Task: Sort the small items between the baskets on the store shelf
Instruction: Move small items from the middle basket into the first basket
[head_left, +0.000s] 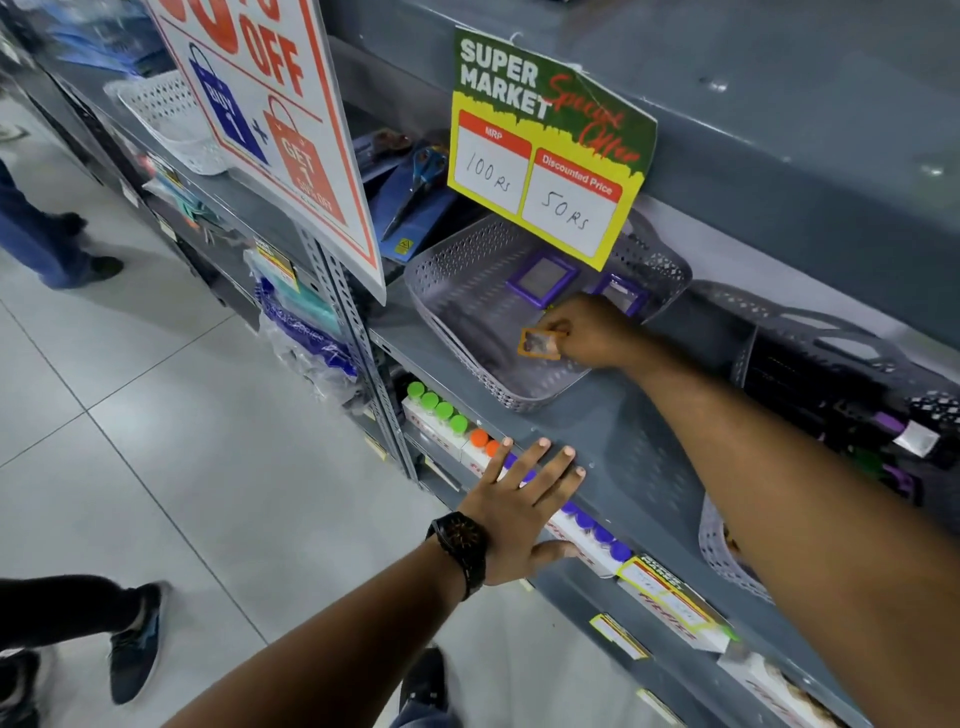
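Observation:
A grey perforated basket (467, 358) sits on the grey shelf. Inside it lie two purple-framed small items (543, 278) near its back. My right hand (587, 332) reaches into this basket and pinches a small orange-framed item (540, 344) just above the basket floor. To the right stands a dark basket (810, 332) packed with dark and purple items. My left hand (524, 499) rests flat with fingers spread on the shelf's front edge, holding nothing; a black watch is on its wrist.
A green and yellow price card (545, 150) hangs over the basket's back. A large sale sign (270, 114) stands to the left. Another grey basket (722, 551) is partly hidden under my right arm. Bottles with coloured caps (441, 410) fill the lower shelf. People's feet (135, 639) stand on the tiled floor.

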